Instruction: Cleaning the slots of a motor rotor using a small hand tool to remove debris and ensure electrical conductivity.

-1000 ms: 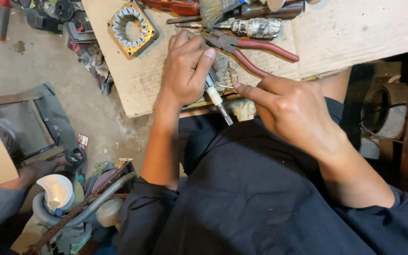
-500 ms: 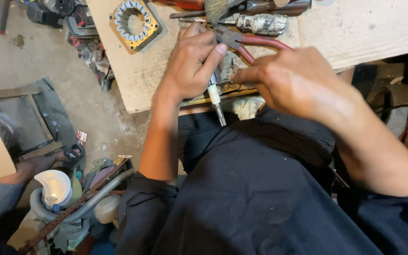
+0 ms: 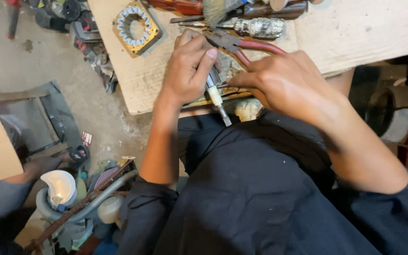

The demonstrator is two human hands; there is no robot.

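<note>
My left hand (image 3: 188, 68) grips a small motor rotor (image 3: 216, 92) at the front edge of a wooden board (image 3: 138, 82); its metal shaft sticks out below the fingers toward my lap. My right hand (image 3: 289, 82) sits just right of it, fingertips touching the rotor's side, fingers curled with nothing clearly held. Red-handled pliers (image 3: 251, 46) lie on the board just behind both hands.
A square stator with blue-white windings (image 3: 135, 27) lies at the board's back left. A brush (image 3: 218, 10), a wrapped tool (image 3: 258, 27) and a red-brown tool lie at the back. Junk, a grey hose (image 3: 95, 198) and another person's foot (image 3: 48, 163) are on the floor at left.
My right hand has moved left and closed in on the rotor beside my left hand. The left hand keeps its grip, and the view has shifted slightly.
</note>
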